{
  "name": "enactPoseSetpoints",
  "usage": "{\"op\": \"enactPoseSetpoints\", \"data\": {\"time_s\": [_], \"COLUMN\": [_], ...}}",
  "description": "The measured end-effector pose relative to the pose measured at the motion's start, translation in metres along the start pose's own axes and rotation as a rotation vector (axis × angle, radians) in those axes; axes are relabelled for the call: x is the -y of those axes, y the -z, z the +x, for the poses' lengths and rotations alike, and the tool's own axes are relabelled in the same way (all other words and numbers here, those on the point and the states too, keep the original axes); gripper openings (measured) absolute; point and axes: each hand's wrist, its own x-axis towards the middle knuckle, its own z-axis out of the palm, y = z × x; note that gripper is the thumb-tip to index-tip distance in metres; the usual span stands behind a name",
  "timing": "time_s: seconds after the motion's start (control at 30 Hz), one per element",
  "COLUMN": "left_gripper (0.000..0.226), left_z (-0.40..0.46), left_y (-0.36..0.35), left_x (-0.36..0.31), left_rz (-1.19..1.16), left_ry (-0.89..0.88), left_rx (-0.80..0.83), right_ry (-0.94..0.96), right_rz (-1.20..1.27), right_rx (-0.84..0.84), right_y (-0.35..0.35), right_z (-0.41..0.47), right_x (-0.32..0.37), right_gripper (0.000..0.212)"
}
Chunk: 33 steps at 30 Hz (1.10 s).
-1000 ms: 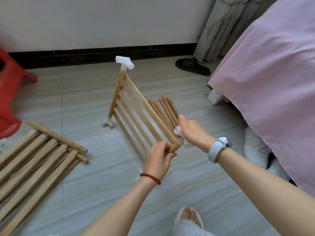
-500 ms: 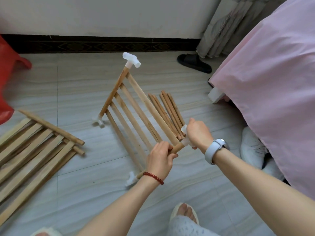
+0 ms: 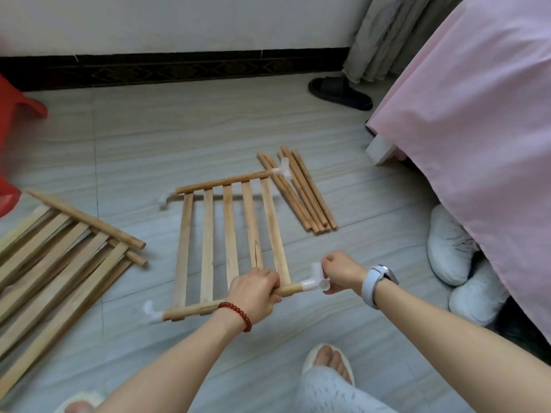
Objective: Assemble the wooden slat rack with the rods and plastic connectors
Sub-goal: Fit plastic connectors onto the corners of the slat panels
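Far left on the floor (image 3: 149,138): spare slat panels (image 3: 59,257) stacked loose, thin flat wood, light, likely to slide on each other, so best lifted by the round end rod.

Centre: slat panel (image 3: 232,234) lies flat or nearly flat on the floor, five slats between two rods, white plastic connector on each rod end. Looks light and fairly stiff, but slats are thin and joints probably just push-fit, so it may rack if twisted; hold by the rods, not the slats.

Left hand (image 3: 256,290) is curled round the near rod (image 3: 208,308), bracing it.

Right hand (image 3: 340,272) pinches the near-right connector (image 3: 316,281) seated on the rod end, fingers wrapped on it. Smooth plastic, probably slippery, needs a firm squeeze and a push along the rod axis.

Right of the panel: loose rods (image 3: 301,195) bundled on the floor, round, will roll; take at mid-length.
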Motion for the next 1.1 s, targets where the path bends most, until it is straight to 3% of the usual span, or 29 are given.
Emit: {"op": "enactPoseSetpoints", "data": {"time_s": [0.17, 0.27, 0.33, 0.4, 0.5, 0.57, 0.63, 0.87, 1.0, 1.1], "left_gripper": [0.018, 0.017, 0.021, 0.013, 0.021, 0.026, 0.028, 0.037, 0.062, 0.051], "left_z": [-0.008, -0.025, -0.023, -0.017, 0.003, 0.026, 0.057, 0.167, 0.21, 0.231], "left_y": [-0.038, -0.056, -0.072, -0.077, -0.076, -0.063, -0.049, -0.021, -0.02, -0.02], "left_x": [0.022, 0.039, 0.051, 0.056, 0.064, 0.064, 0.069, 0.11, 0.123, 0.132], "left_rz": [0.079, 0.063, 0.11, 0.088, 0.124, 0.131, 0.161, 0.174, 0.289, 0.403], "left_ry": [-0.017, 0.005, 0.034, 0.093, 0.033, 0.001, -0.015, 0.062, 0.183, 0.212], "left_rx": [0.139, 0.212, 0.235, 0.312, 0.446, 0.509, 0.457, -0.042, 0.046, 0.035], "right_ry": [-0.074, -0.054, 0.057, 0.171, 0.255, 0.319, 0.351, 0.409, 0.395, 0.397], "right_rz": [0.181, 0.093, -0.035, -0.143, -0.249, -0.349, -0.407, -0.755, -0.765, -0.791], "right_rx": [0.268, 0.307, 0.198, -0.023, -0.289, -0.36, -0.411, -0.469, -0.497, -0.46], "right_y": [-0.023, -0.033, -0.032, -0.024, -0.004, 0.006, 0.009, -0.012, -0.02, -0.018], "right_z": [0.038, 0.052, 0.081, 0.107, 0.147, 0.173, 0.194, 0.233, 0.241, 0.241], "right_x": [-0.044, -0.045, -0.036, -0.022, 0.004, 0.021, 0.037, 0.061, 0.063, 0.065], "right_gripper": [0.022, 0.02, 0.019, 0.026, 0.032, 0.033, 0.032, 0.035, 0.038, 0.042]}}
